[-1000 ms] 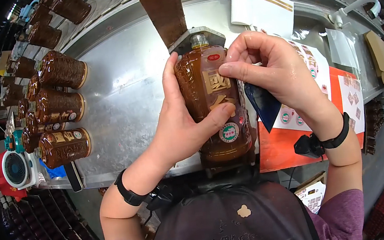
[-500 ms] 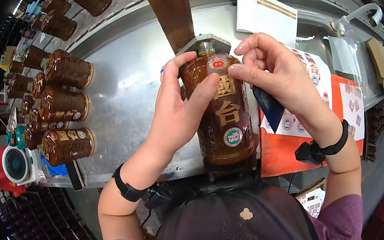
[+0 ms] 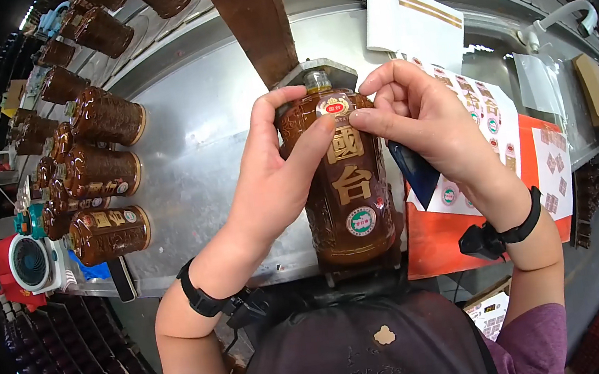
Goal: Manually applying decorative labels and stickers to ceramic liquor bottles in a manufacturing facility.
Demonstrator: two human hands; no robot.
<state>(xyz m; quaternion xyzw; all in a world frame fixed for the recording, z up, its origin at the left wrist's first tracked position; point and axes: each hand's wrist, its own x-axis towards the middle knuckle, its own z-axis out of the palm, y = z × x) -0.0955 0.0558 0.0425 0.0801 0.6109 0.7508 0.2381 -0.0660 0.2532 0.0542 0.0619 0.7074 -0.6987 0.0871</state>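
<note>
A brown glass bottle point(image 3: 336, 249) with embossed sides lies on its back in front of me, its neck away from me. Gold characters point(image 3: 352, 185) and a green round emblem run down its front, and a small red emblem label point(image 3: 336, 108) sits near the shoulder. My left hand point(image 3: 260, 162) wraps the left shoulder, thumb pressed beside that label. On the other side my right hand point(image 3: 433, 127) has thumb on the label edge and index finger at the right shoulder. A dark blue flat triangular piece point(image 3: 416, 174) is tucked under its curled fingers.
Several brown bottles point(image 3: 109, 234) are grouped at the left beside a small fan point(image 3: 30, 260). Sticker sheets point(image 3: 496, 128) lie on a red-orange board point(image 3: 432, 249) at the right, near a white booklet point(image 3: 413, 15). A brown beam point(image 3: 251, 22) and metal stop point(image 3: 338, 72) stand beyond the bottle neck.
My right index finger and thumb have come in from above the bottle and now rest on its shoulder and label. The left hand keeps its hold.
</note>
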